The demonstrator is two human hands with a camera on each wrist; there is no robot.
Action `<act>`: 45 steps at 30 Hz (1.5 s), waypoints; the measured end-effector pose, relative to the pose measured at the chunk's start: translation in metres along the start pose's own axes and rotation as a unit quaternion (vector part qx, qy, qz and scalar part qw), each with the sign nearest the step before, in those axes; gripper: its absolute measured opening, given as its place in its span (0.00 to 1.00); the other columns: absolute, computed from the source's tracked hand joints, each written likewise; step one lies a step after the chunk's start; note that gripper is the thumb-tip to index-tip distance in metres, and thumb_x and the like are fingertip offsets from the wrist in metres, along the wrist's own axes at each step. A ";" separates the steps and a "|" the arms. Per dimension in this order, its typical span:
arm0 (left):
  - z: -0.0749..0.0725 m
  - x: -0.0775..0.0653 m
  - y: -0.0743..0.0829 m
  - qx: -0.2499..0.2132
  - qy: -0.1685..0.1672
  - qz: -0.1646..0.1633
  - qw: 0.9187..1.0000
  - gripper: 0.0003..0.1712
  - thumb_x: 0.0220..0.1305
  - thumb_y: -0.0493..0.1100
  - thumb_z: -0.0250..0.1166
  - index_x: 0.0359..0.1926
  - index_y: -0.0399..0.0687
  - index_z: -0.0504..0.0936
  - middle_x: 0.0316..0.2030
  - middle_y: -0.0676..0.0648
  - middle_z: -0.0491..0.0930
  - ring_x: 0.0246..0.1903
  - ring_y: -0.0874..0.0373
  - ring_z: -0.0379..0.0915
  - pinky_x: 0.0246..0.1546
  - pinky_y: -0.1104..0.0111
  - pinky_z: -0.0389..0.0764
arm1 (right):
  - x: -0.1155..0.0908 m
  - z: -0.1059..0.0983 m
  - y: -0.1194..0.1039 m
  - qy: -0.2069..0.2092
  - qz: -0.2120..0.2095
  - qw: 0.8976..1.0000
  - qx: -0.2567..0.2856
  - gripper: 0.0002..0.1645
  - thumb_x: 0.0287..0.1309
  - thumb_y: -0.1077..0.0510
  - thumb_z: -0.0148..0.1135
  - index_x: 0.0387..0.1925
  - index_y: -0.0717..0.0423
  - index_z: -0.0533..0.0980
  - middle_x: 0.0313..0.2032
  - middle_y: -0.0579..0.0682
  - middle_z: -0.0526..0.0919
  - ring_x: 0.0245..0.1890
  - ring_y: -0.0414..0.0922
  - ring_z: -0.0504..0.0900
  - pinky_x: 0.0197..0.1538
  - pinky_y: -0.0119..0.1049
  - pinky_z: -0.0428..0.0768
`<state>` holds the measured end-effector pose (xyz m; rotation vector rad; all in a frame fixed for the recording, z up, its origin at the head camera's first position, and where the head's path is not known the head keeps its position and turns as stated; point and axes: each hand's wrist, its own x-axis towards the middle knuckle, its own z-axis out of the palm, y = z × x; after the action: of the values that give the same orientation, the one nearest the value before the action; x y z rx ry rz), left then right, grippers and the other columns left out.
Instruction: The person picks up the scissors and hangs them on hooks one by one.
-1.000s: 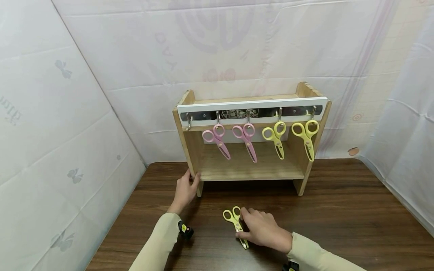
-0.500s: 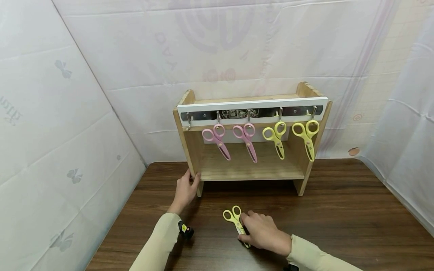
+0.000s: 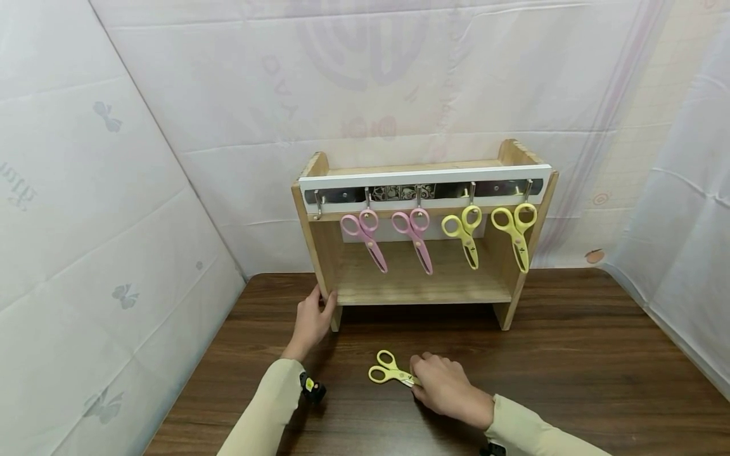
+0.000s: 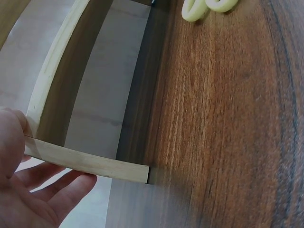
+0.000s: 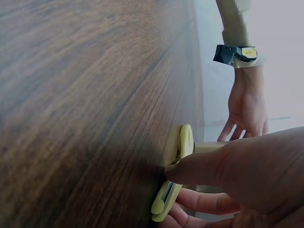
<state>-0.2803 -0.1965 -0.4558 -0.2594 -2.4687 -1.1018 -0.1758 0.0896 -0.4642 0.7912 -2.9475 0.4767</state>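
Observation:
A pair of yellow scissors [image 3: 395, 374] is low over the dark wood table in front of the rack, its handle loops to the left. My right hand [image 3: 447, 387] pinches the blade end between thumb and fingers, as the right wrist view also shows; the blade tips are partly covered in the head view. At the lower left of the wooden rack [image 3: 422, 296], my left hand [image 3: 310, 318] grips the side panel [image 4: 88, 160], thumb on one side and fingers on the other. Two pink scissors [image 3: 421, 246] and two yellow scissors [image 3: 517, 235] hang on the rack.
A white board with a metal strip [image 3: 445, 190] runs across the rack's upper front and bears several hooks; the leftmost hook [image 3: 317, 206] has no scissors on it. Printed white cloth [image 3: 228, 145] hangs behind and beside the table [image 3: 570, 354].
The yellow scissors in my right hand have turned, their loops swinging left and their blades now pointing right, into the fingers. My left hand has stayed on the rack.

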 end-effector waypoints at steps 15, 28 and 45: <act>-0.002 -0.001 0.002 -0.011 -0.011 -0.011 1.000 0.21 0.80 0.46 0.57 0.63 0.36 0.75 0.48 0.33 0.84 0.46 0.38 0.84 0.38 0.51 0.88 | 0.000 -0.001 0.009 -0.017 -0.013 0.999 0.041 0.19 0.54 0.58 0.79 0.31 0.45 0.72 0.24 0.39 0.72 0.20 0.38 0.70 0.18 0.36 0.68; -0.001 -0.001 0.003 -0.012 -0.007 -0.011 1.000 0.21 0.80 0.46 0.57 0.62 0.34 0.76 0.48 0.32 0.84 0.46 0.37 0.84 0.38 0.51 0.88 | -0.001 -0.002 0.010 -0.029 -0.022 0.997 0.063 0.19 0.55 0.58 0.79 0.29 0.44 0.71 0.23 0.36 0.72 0.18 0.37 0.67 0.16 0.35 0.66; -0.002 -0.002 0.002 -0.012 -0.007 -0.012 1.000 0.20 0.79 0.46 0.57 0.61 0.35 0.76 0.46 0.33 0.85 0.44 0.40 0.85 0.36 0.53 0.87 | 0.003 -0.007 0.012 -0.029 -0.046 0.997 0.056 0.20 0.57 0.61 0.76 0.29 0.44 0.69 0.21 0.35 0.67 0.17 0.35 0.62 0.16 0.30 0.60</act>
<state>-0.2778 -0.1966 -0.4545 -0.2451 -2.4784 -1.1446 -0.1841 0.0997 -0.4608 0.9627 -2.9429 0.6265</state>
